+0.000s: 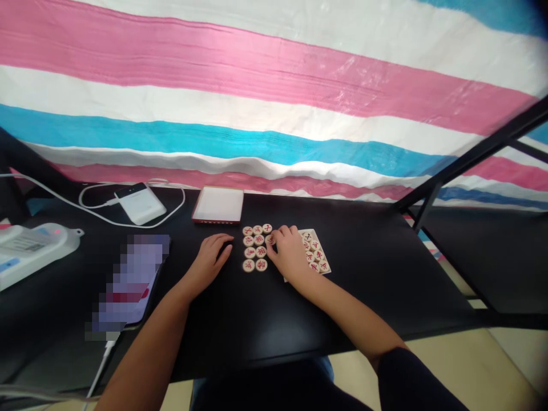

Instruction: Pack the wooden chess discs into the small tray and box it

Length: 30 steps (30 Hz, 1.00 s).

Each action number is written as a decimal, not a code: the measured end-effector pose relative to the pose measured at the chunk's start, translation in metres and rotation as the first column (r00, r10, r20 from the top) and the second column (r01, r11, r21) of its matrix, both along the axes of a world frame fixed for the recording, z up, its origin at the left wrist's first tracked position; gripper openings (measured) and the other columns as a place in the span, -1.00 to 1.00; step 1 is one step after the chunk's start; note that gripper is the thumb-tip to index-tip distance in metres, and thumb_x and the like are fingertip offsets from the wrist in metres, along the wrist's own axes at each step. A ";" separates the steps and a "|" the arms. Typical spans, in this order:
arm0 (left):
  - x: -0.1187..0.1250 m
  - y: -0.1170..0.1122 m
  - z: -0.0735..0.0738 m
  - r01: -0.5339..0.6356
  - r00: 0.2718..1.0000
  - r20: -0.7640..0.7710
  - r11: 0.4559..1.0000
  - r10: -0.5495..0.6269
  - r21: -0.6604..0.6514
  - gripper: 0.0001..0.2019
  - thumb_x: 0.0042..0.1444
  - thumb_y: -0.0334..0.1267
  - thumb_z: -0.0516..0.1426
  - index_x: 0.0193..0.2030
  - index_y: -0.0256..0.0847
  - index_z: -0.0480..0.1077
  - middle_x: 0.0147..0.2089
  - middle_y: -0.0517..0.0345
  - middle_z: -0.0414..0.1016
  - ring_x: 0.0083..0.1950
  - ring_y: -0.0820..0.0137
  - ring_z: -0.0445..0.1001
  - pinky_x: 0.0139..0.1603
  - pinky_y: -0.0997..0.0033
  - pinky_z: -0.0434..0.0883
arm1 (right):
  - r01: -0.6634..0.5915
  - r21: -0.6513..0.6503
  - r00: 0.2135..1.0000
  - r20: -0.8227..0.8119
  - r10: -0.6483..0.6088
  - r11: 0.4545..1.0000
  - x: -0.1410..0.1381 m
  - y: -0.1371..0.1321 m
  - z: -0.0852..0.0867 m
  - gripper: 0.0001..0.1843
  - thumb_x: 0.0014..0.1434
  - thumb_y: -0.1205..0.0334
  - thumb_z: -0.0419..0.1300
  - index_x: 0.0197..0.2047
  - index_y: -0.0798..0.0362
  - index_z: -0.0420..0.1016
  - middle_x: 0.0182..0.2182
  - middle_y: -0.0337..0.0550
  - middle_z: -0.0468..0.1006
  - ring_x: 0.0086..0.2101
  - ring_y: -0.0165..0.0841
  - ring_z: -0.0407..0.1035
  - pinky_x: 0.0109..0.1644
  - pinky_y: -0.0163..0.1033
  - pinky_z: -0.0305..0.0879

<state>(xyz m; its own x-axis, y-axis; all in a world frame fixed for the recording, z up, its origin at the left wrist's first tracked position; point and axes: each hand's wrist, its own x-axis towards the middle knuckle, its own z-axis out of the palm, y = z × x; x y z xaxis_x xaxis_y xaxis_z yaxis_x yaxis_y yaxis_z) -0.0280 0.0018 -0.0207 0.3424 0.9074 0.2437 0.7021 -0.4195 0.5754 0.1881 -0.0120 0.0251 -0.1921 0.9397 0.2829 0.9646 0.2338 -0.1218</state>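
Observation:
Several round wooden game pieces [255, 248] with red characters lie in rows on the black table [363, 268]. My right hand [287, 251] is curled at the right edge of this group, its fingertips pinched on one piece [270, 239]. Under and beside that hand a pale tray [317, 256] holds more of the same pieces. My left hand [211, 257] rests flat on the table just left of the rows, fingers stretched forward and holding nothing.
A shallow red-edged box [218, 204] sits behind the pieces. A white power bank [140, 202] with white cable lies at the back left, a phone [128, 279] near left, a white device [29, 246] far left. A black metal frame [462, 165] rises on the right.

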 end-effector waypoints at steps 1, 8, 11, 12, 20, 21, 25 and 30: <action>0.000 0.000 0.000 -0.003 1.000 0.003 1.000 0.003 -0.003 -0.67 0.20 -0.13 -0.13 -0.03 -0.24 0.28 -0.01 -0.03 0.35 0.07 0.24 0.26 0.13 0.11 0.19 | -0.003 -0.004 1.000 0.021 0.003 1.000 -0.002 0.002 -0.002 -0.81 0.12 0.29 0.04 -0.30 0.14 0.46 -0.34 -0.01 0.43 -0.27 -0.23 0.18 -0.22 -0.18 0.14; -0.001 0.000 0.001 0.003 1.000 -0.001 1.000 -0.003 -0.007 -0.66 0.20 -0.12 -0.13 -0.04 -0.25 0.29 -0.02 -0.04 0.36 0.06 0.22 0.26 0.12 0.10 0.19 | -0.012 -0.022 0.998 0.063 0.014 1.000 -0.002 0.008 -0.006 -0.78 0.17 0.30 0.01 -0.30 0.12 0.49 -0.32 0.02 0.40 -0.28 -0.23 0.16 -0.24 -0.17 0.16; -0.002 0.001 -0.001 0.003 1.000 -0.007 1.000 -0.003 -0.007 -0.66 0.20 -0.12 -0.13 -0.04 -0.26 0.28 -0.01 -0.04 0.35 0.07 0.23 0.26 0.14 0.12 0.17 | -0.015 0.006 1.000 -0.019 0.015 1.000 0.006 0.004 -0.002 -0.75 0.19 0.26 0.00 -0.22 0.10 0.49 -0.33 -0.01 0.41 -0.27 -0.24 0.16 -0.21 -0.17 0.16; -0.002 0.001 -0.001 0.003 1.000 -0.008 1.000 -0.003 -0.008 -0.66 0.20 -0.12 -0.13 -0.03 -0.26 0.28 -0.01 -0.04 0.35 0.07 0.23 0.26 0.14 0.12 0.18 | -0.001 0.020 0.999 -0.048 0.002 1.000 0.012 0.001 0.001 -0.75 0.18 0.24 0.01 -0.19 0.10 0.48 -0.32 -0.02 0.41 -0.27 -0.24 0.16 -0.19 -0.18 0.16; -0.002 0.004 -0.004 0.010 1.000 -0.017 1.000 -0.010 0.013 -0.65 0.20 -0.10 -0.13 -0.04 -0.25 0.29 -0.03 -0.03 0.35 0.05 0.22 0.26 0.13 0.11 0.16 | 0.276 -0.146 0.959 0.102 -0.263 0.950 0.065 -0.023 0.013 -0.79 0.06 0.20 0.13 -0.25 0.10 0.49 -0.26 0.04 0.43 -0.27 -0.19 0.17 -0.27 -0.18 0.13; -0.002 0.004 -0.004 0.009 1.000 -0.018 1.000 -0.009 0.009 -0.64 0.20 -0.10 -0.13 -0.04 -0.25 0.29 -0.02 -0.04 0.35 0.05 0.22 0.26 0.13 0.11 0.16 | 0.277 -0.152 0.959 0.105 -0.264 0.949 0.067 -0.023 0.012 -0.79 0.06 0.21 0.12 -0.25 0.09 0.49 -0.26 0.04 0.43 -0.27 -0.19 0.16 -0.27 -0.18 0.13; -0.002 0.002 -0.001 0.009 1.000 -0.015 1.000 -0.009 -0.011 -0.65 0.20 -0.11 -0.14 -0.03 -0.25 0.28 -0.02 -0.04 0.35 0.06 0.23 0.26 0.13 0.12 0.17 | 0.250 -0.142 0.967 0.085 -0.240 0.958 0.066 -0.021 0.012 -0.81 0.06 0.27 0.11 -0.27 0.10 0.49 -0.29 0.03 0.46 -0.27 -0.18 0.16 -0.26 -0.18 0.12; -0.002 0.002 0.000 0.012 1.000 -0.016 1.000 -0.012 -0.014 -0.66 0.20 -0.11 -0.13 -0.04 -0.24 0.28 -0.01 -0.03 0.34 0.06 0.23 0.26 0.13 0.12 0.16 | 0.165 -0.051 0.979 -0.114 -0.170 0.985 0.045 -0.024 0.017 -0.82 0.09 0.23 0.12 -0.26 0.12 0.45 -0.33 -0.04 0.50 -0.27 -0.21 0.17 -0.18 -0.18 0.14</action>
<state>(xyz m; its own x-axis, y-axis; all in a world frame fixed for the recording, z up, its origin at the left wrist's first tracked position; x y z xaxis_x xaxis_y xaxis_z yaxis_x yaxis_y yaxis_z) -0.0299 0.0036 -0.0206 0.3571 0.9063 0.2259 0.7062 -0.4202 0.5698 0.2330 -0.0358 0.0423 0.0014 0.9670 0.2550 0.9681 0.0626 -0.2427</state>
